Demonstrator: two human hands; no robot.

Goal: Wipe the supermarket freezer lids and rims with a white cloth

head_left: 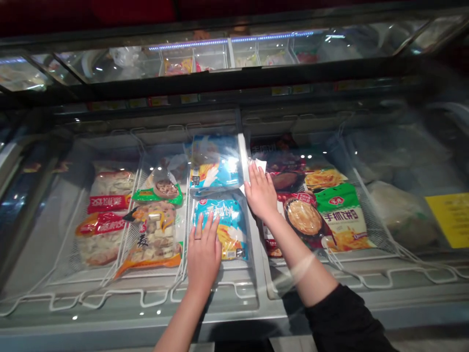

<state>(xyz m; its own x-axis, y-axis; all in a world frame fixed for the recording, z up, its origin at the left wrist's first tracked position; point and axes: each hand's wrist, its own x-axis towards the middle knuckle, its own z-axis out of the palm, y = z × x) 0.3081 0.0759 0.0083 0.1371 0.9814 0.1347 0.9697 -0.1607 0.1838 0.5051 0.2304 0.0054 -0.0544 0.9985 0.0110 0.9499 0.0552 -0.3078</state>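
My left hand (205, 244) lies flat with fingers spread on the clear glass lid (161, 305) of a display freezer, over a blue food bag (236, 215). A ring shows on one finger. To the right, my right hand (261, 193) presses a thin white tissue (261, 165) against the glass beside the white middle divider (242, 156). Its fingers are stretched out over the tissue, whose edges stick out past them. Another blue bag (214, 161) lies behind the first, under the lid. Most of the tissue is hidden under the hand.
Wire baskets under the glass hold bagged frozen foods: red-labelled dumpling bags (100, 239), an orange-edged bag (157, 234), a dark red pancake bag (302, 215) and a green bag (344, 217). A yellow sign (450, 220) is at right. Another lit freezer section (227, 54) stands behind.
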